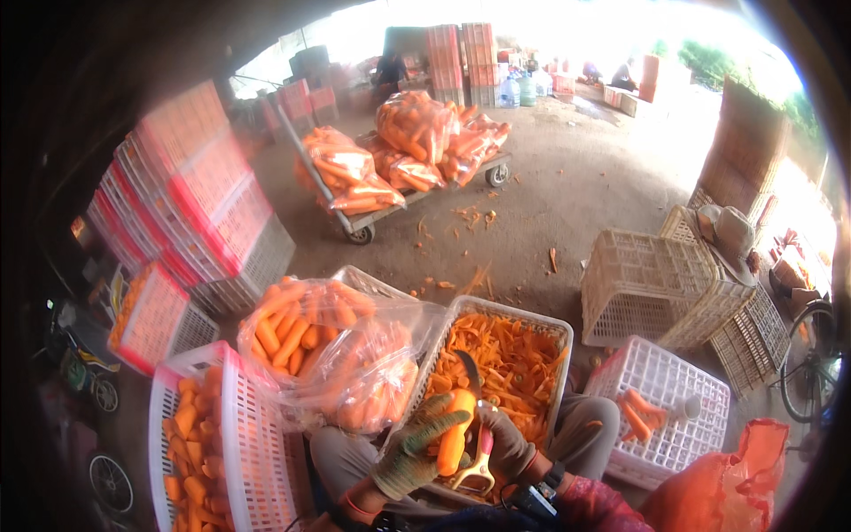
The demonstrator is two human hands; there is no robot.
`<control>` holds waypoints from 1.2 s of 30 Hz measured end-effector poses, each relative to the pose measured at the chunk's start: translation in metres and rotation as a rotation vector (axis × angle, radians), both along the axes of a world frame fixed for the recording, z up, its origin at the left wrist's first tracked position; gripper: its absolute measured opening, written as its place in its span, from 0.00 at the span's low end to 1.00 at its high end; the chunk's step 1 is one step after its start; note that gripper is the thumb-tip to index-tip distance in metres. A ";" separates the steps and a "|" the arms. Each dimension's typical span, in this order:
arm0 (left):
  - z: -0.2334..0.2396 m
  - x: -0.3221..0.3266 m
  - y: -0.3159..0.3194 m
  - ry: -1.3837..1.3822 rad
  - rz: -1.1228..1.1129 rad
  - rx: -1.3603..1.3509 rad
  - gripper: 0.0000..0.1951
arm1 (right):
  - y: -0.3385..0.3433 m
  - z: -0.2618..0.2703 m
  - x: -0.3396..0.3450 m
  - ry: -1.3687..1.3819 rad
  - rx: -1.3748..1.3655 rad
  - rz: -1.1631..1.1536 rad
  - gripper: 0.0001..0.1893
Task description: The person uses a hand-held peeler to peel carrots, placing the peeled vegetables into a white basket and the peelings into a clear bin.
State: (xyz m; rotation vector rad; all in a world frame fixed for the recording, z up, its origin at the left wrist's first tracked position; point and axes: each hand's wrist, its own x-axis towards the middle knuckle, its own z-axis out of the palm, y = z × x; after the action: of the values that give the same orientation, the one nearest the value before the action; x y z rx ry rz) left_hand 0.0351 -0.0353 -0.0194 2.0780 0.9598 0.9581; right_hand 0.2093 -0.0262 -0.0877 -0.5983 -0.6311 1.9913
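My left hand (409,455), in a knitted work glove, grips an orange carrot (456,425) with a smooth surface. Close beside it, my gloved right hand (506,435) holds a peeler (484,462) with a pink handle and a pale head pointing down. From the same hand a curved knife blade (469,370) points up and away; its handle is hidden. Below and beyond both hands, carrot peelings (505,356) fill a plastic crate (567,339) between my knees. A clear plastic bag (372,379) packed with carrots stands left of that crate.
A white crate (256,425) of carrots stands at my left. Carrots and a cup (688,407) rest on an upturned crate (698,379) at right, near a red sack (721,479). Ahead is a flatbed trolley (425,195) with bagged carrots; stacked crates (199,179) rise at left.
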 end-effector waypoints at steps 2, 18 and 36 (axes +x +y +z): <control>-0.002 -0.003 -0.002 0.024 0.013 0.017 0.27 | 0.003 0.011 0.006 -0.033 0.014 -0.053 0.15; -0.037 -0.001 -0.009 -0.319 0.196 -0.858 0.21 | -0.011 -0.002 0.026 -0.971 0.841 -0.230 0.24; -0.063 -0.028 -0.020 0.243 0.265 -0.520 0.17 | -0.012 -0.040 0.005 -1.200 0.845 -0.043 0.11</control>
State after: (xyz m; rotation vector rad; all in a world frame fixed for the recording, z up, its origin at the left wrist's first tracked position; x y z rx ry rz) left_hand 0.0070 -0.0558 -0.0820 1.6697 1.4620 0.5039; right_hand 0.2146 -0.0379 -0.1276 -1.1864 -1.9863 0.9499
